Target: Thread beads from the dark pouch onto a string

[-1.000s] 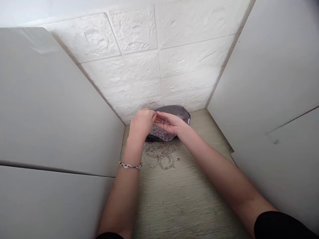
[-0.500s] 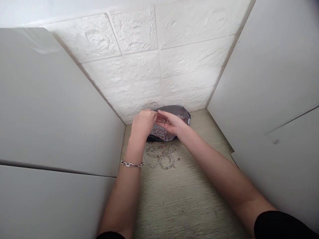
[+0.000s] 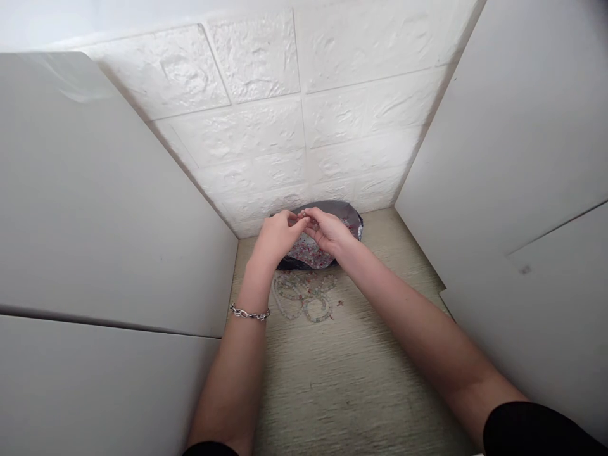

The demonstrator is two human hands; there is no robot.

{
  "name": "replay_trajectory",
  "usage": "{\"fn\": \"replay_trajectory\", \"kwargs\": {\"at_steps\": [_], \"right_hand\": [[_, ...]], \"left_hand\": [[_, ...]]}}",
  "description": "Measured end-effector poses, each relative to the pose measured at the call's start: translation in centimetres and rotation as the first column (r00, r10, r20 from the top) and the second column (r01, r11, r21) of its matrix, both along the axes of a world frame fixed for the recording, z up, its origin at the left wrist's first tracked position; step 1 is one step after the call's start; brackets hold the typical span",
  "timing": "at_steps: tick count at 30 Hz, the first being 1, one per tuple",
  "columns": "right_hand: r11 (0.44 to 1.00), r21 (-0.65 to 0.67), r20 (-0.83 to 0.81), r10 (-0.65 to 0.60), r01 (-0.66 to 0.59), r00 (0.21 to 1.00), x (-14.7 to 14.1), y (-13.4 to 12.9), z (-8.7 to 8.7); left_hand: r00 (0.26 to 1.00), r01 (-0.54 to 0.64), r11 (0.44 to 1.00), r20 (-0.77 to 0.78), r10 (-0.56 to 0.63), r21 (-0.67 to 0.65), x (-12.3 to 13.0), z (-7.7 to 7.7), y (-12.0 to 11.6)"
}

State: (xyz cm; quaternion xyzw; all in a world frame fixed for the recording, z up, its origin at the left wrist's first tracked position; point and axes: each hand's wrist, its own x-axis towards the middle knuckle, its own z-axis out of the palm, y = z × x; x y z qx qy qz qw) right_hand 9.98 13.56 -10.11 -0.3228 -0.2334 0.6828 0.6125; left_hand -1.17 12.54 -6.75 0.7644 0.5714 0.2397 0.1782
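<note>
Both hands meet above an open grey bag (image 3: 335, 208) that stands against the wall. Small red, pink, white and blue beads (image 3: 311, 255) fill it. My left hand (image 3: 277, 237) has its thumb and fingers pinched together, touching the fingertips of the other hand. With its palm turned up, my right hand (image 3: 331, 233) curls its fingers inward over the beads. Anything between the fingertips is too small to make out. Beaded strands (image 3: 317, 309) in pale green, white and brownish tones lie in loops on the wooden surface, just in front of the bag.
White brick-patterned wall (image 3: 266, 130) closes off the back. A grey panel (image 3: 104, 190) rises on the left and another panel (image 3: 513, 139) on the right, narrowing the space. Tiny reddish bits (image 3: 340, 303) lie on the wood surface (image 3: 342, 380) right of the strands.
My left hand has turned slightly, and its thumb now reaches further right to the fingers of my right hand. My right hand's fingers have curled in more. Bag and strands stay put.
</note>
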Motion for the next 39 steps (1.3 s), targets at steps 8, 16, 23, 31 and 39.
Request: {"fn": "replay_trajectory", "kwargs": {"at_steps": [8,16,23,31,39], "right_hand": [[0.999,0.047,0.044,-0.023,0.021,0.999,-0.1,-0.2,0.5],[0.995,-0.024,-0.071,0.093,-0.094,0.993,-0.6,-0.1,-0.2],[0.998,-0.055,-0.063,0.033,-0.036,0.997,-0.8,-0.1,-0.1],[0.997,-0.072,-0.123,0.014,-0.023,0.992,-0.9,-0.1,-0.4],[0.989,-0.145,-0.198,-0.036,0.007,0.98,-0.5,0.2,-0.6]], "left_hand": [[0.839,0.019,0.92,0.506,0.199,-0.392,0.2,-0.5,0.9],[0.856,0.043,0.952,0.503,0.122,-0.304,0.5,-1.3,1.0],[0.856,0.032,0.956,0.501,0.125,-0.293,0.6,-1.3,1.1],[0.859,0.074,0.931,0.497,0.122,-0.357,0.4,-1.0,0.8],[0.867,0.116,0.956,0.497,0.036,-0.271,0.7,-1.0,0.7]]}}
